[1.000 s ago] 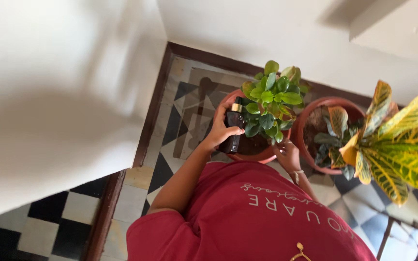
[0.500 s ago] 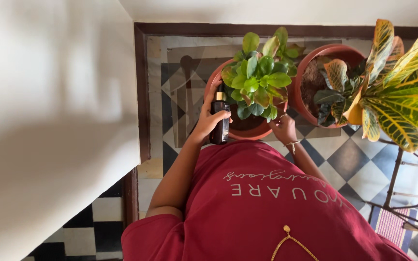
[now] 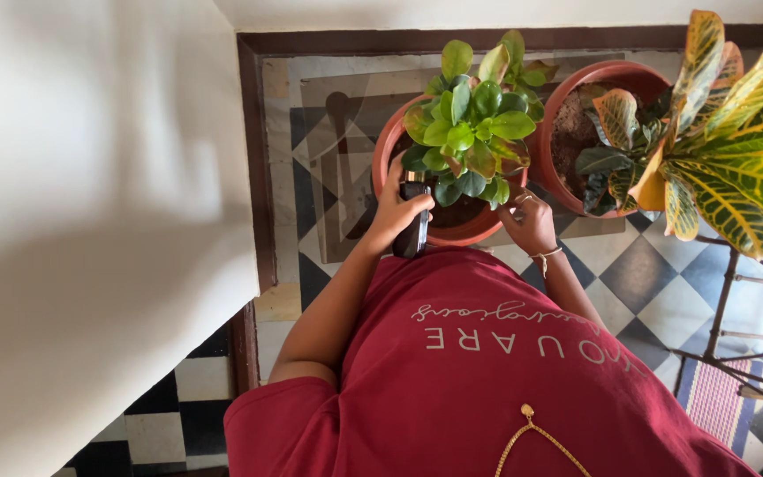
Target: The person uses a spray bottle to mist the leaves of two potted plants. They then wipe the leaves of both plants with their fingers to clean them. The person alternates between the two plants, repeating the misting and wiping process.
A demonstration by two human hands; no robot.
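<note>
My left hand [image 3: 393, 212] is shut on a dark bottle [image 3: 414, 233]. The bottle's top end points in under the leaves of a small green plant [image 3: 470, 124]. That plant grows in a round terracotta pot [image 3: 389, 146] on the tiled floor. My right hand [image 3: 530, 223] is at the pot's right side. Its fingers are apart, the fingertips touch the lowest leaves, and a thin bracelet sits on the wrist. My red shirt [image 3: 487, 371] fills the lower part of the view.
A second terracotta pot [image 3: 561, 99] with soil stands just right of the first, holding a yellow-green variegated plant [image 3: 735, 141]. A white wall [image 3: 90, 221] rises on the left. A dark metal stand [image 3: 735, 309] is at the right, on black-and-white checkered tiles [image 3: 638, 291].
My left hand pushed the bottle up under the leaves, so its gold cap is now hidden. My right hand rose slightly towards the lower leaves. The view steadied.
</note>
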